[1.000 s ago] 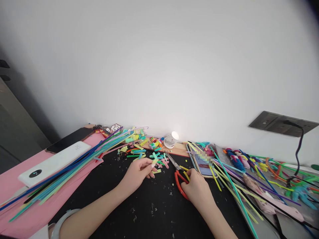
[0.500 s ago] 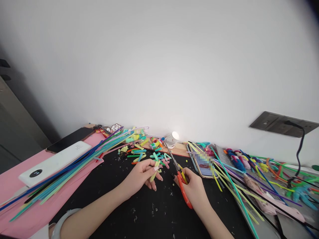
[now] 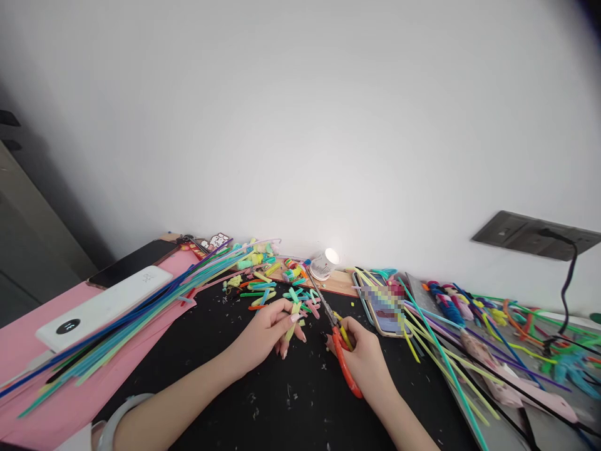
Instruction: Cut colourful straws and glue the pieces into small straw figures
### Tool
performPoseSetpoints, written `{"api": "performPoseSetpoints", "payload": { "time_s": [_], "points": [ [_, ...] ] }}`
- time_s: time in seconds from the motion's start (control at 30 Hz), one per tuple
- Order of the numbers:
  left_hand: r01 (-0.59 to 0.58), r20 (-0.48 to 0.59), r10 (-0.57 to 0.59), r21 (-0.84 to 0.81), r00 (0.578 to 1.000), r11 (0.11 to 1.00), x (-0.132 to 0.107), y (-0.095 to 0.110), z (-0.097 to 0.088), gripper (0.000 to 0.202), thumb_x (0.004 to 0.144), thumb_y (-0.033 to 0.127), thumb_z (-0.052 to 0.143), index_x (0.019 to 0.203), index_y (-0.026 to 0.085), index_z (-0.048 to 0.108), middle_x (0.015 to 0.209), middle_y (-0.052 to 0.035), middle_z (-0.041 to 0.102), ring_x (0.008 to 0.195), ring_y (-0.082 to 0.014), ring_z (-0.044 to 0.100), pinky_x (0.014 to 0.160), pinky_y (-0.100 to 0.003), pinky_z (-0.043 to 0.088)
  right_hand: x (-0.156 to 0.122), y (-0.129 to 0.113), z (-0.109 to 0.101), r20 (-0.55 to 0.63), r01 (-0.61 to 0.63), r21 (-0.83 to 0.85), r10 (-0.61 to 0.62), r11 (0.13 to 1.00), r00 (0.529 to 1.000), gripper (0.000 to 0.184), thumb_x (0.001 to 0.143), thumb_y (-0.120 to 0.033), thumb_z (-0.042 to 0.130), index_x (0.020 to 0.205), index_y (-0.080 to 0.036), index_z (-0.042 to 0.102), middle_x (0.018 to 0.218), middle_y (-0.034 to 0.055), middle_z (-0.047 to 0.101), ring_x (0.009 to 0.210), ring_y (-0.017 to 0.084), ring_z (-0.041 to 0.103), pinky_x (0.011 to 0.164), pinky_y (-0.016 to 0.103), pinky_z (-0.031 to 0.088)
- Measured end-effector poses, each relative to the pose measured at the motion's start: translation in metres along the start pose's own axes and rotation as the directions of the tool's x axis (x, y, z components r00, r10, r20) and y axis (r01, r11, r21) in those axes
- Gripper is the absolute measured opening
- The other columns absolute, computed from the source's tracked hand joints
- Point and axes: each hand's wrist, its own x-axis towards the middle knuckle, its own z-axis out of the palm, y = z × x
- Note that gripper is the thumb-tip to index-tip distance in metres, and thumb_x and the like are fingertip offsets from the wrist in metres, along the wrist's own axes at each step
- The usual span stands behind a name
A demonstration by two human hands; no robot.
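Between the thumb and fingers of my left hand (image 3: 268,328) is a short yellow-green pipe cleaner piece (image 3: 292,328). My right hand (image 3: 365,358) is wrapped round the orange handles of a pair of scissors (image 3: 346,363), whose blades point up and left, away from me. The blades look nearly closed, apart from the piece in my left hand. Just beyond my fingers lie cut pipe cleaner pieces (image 3: 259,293) in green, blue, yellow and pink. A white paper cup (image 3: 325,264) leans beyond the scissor tips, its bright opening facing up and right.
Long pipe cleaners (image 3: 154,319) lie across a white power bank (image 3: 106,307) and pink sheet at left. A black phone (image 3: 134,263) is behind. At right, yellow stems (image 3: 432,344) cross a lit phone (image 3: 387,316). A plugged cable (image 3: 566,288) hangs from the wall socket (image 3: 530,235).
The fingers of my left hand have curled in slightly and the yellow-green piece has turned a little. My right hand and the scissors have barely moved.
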Motion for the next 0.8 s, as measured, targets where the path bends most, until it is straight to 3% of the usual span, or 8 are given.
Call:
{"api": "performPoseSetpoints", "payload": {
  "time_s": [0.2,0.37,0.53,0.8],
  "points": [
    [0.008,-0.026,-0.008,0.008,1.0,1.0,0.0,0.002,0.0,0.023,0.087,0.039,0.044,0.08,0.017,0.044,0.075,-0.0033,0.066,0.045,-0.0075,0.05,0.047,-0.02,0.038,-0.002,-0.003,-0.002,0.01,0.003,-0.015,-0.003,1.0,1.0,0.03,0.07,-0.033,0.055,0.06,-0.022,0.029,0.054,-0.0084,0.028,0.053,0.01,0.024,0.047,0.019,0.024],
    [0.005,-0.115,0.0,0.042,0.993,0.999,0.002,0.0,-0.003,0.024,0.085,0.039,0.047,0.077,0.017,0.045,0.073,-0.0024,0.065,0.047,-0.0087,0.051,0.048,-0.021,0.038,-0.005,-0.008,-0.007,0.046,0.007,-0.053,-0.004,0.999,0.999,0.029,0.069,-0.032,0.055,0.061,-0.022,0.029,0.055,-0.0083,0.028,0.053,0.01,0.026,0.047,0.019,0.024],
    [0.0,-0.184,0.012,0.063,0.983,0.998,0.003,0.001,-0.005,0.023,0.084,0.04,0.047,0.077,0.017,0.044,0.073,0.0,0.062,0.046,-0.0084,0.051,0.046,-0.02,0.037,-0.007,-0.011,-0.011,0.058,0.055,-0.138,-0.048,0.989,0.997,0.021,0.068,-0.028,0.055,0.071,-0.023,0.035,0.063,-0.0064,0.04,0.056,0.011,0.036,0.05,0.02,0.029],
    [-0.007,-0.152,0.021,0.096,0.988,0.995,0.002,0.004,-0.006,0.022,0.083,0.038,0.047,0.076,0.017,0.044,0.073,-0.0009,0.063,0.044,-0.0078,0.048,0.045,-0.02,0.035,-0.006,-0.007,-0.014,0.106,0.16,-0.279,-0.135,0.947,0.985,0.025,0.067,-0.032,0.057,0.066,-0.022,0.035,0.064,-0.0051,0.045,0.054,0.011,0.038,0.049,0.021,0.026]
  ]
}}
